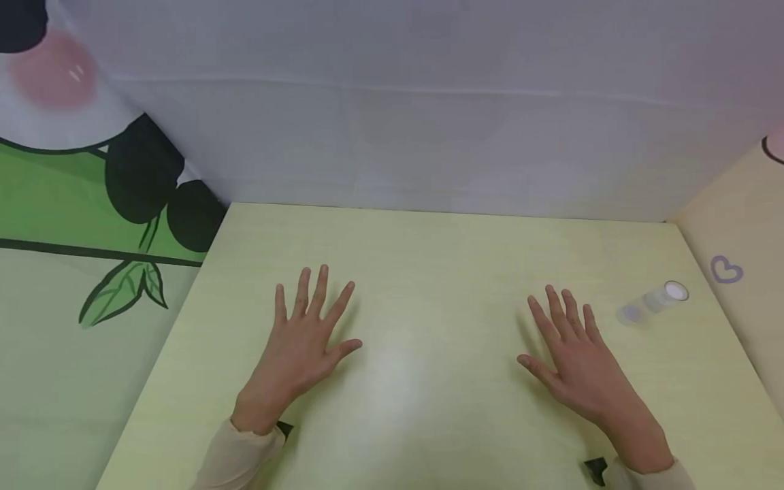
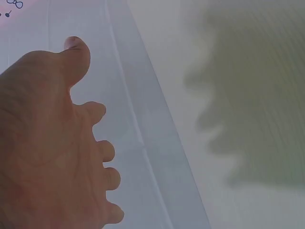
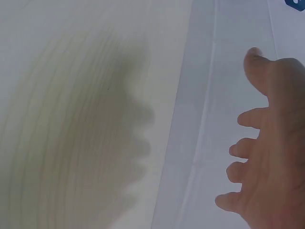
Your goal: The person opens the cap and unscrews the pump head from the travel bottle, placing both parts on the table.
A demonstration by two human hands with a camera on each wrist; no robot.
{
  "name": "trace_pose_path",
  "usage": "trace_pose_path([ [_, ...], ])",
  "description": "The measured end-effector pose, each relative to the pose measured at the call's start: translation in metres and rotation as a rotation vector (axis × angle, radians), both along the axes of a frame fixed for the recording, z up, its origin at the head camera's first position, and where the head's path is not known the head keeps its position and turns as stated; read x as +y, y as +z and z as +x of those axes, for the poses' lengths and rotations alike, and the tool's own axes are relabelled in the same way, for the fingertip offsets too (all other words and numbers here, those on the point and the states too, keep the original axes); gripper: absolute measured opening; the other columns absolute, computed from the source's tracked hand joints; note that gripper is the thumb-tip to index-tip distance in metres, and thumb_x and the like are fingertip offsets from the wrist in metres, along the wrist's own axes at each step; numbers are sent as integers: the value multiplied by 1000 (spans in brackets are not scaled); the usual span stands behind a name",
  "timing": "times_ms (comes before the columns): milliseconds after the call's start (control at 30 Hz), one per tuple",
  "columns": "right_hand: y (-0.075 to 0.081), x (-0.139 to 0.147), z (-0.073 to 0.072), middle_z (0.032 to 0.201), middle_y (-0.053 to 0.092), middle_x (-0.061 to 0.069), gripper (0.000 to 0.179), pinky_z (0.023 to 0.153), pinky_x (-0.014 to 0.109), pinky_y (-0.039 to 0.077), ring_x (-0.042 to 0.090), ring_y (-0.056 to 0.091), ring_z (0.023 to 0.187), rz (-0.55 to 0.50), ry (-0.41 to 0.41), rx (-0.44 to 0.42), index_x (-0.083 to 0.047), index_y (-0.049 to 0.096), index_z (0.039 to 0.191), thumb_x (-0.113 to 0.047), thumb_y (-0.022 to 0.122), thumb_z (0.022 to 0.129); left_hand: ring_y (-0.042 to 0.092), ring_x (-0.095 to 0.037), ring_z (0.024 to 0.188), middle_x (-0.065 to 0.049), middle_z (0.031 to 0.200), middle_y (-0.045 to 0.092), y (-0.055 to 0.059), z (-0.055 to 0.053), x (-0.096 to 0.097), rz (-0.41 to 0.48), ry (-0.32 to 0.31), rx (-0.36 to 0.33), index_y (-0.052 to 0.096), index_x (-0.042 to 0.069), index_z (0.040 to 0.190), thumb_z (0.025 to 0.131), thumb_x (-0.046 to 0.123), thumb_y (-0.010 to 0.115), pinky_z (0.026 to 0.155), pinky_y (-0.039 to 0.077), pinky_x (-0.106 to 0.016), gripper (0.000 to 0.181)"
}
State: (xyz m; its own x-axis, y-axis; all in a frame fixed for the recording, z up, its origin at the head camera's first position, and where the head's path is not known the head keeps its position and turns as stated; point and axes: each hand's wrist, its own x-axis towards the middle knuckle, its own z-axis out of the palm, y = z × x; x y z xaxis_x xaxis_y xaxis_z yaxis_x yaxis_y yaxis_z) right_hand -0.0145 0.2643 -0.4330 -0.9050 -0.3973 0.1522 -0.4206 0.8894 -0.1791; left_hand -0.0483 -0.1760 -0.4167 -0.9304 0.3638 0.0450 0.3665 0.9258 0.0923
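Spread and empty, left hand (image 1: 299, 352) and right hand (image 1: 580, 369) seemed idle tbh, and grabbing the container (image 1: 657, 300) likely meant reaching right.

Left hand (image 1: 297, 350): the palm is hidden in the head view; the hand is cut off by the left edge in its wrist view.
Right hand (image 1: 584, 374): cut off by the right edge in its wrist view.
Sleeves (image 1: 235, 459): both are cut off at the head view's bottom.
Black pieces (image 1: 595, 469): partly hidden at the wrists, cannot be identified.
Clear container (image 1: 657, 301): its body is blurred; any contents cannot be made out.
Tabletop (image 1: 429, 272): its near edge is cut off.
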Motion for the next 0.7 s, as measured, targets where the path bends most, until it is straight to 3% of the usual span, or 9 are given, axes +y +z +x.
trace_pose_path([
  [167, 1, 2, 5, 175, 10, 22, 88, 135, 49, 1, 30, -3, 165, -54, -3, 7, -12, 14, 168, -46, 63, 103, 13, -43, 162, -20, 175, 11, -1, 1, 7, 8, 1, -7, 24, 27, 167, 97, 66, 57, 126, 8, -73, 87],
  [267, 0, 4, 7, 174, 20, 20, 88, 134, 48, 14, 36, 18, 162, -84, -10, 40, -14, 19, 168, -42, 68, 100, 30, -42, 158, -20, 173, 21, 0, 2, 13, 18, -8, -10, 21, 28, 168, 97, 67, 57, 126, 16, -71, 88],
  [400, -1, 8, 11, 166, 42, 14, 74, 113, 54, 44, 42, 55, 138, -147, -37, 155, -14, 35, 163, -49, 61, 103, 52, -39, 145, -16, 170, 34, 1, 2, 20, 46, -49, 13, 18, 31, 168, 98, 67, 57, 124, 27, -67, 88],
  [500, -3, 11, 14, 154, 57, 14, 68, 95, 54, 51, 42, 67, 119, -209, -64, 274, -11, 47, 157, -58, 46, 107, 61, -37, 134, -13, 164, 46, 1, 1, 25, 79, -90, 70, 23, 30, 167, 99, 63, 58, 120, 36, -62, 84],
  [600, -4, 14, 16, 141, 66, 17, 68, 99, 38, 51, 40, 67, 115, -260, -113, 356, -9, 53, 152, -59, 40, 108, 65, -34, 127, -9, 154, 58, -1, 0, 29, 143, -131, 139, 33, 26, 164, 99, 58, 62, 113, 44, -56, 78],
  [700, -6, 18, 18, 131, 69, 21, 62, 110, 14, 39, 40, 64, 117, -329, -172, 378, -8, 57, 148, -53, 46, 108, 67, -30, 123, -4, 142, 67, -3, -1, 36, 219, -170, 196, 46, 21, 157, 98, 50, 66, 105, 50, -52, 69],
])
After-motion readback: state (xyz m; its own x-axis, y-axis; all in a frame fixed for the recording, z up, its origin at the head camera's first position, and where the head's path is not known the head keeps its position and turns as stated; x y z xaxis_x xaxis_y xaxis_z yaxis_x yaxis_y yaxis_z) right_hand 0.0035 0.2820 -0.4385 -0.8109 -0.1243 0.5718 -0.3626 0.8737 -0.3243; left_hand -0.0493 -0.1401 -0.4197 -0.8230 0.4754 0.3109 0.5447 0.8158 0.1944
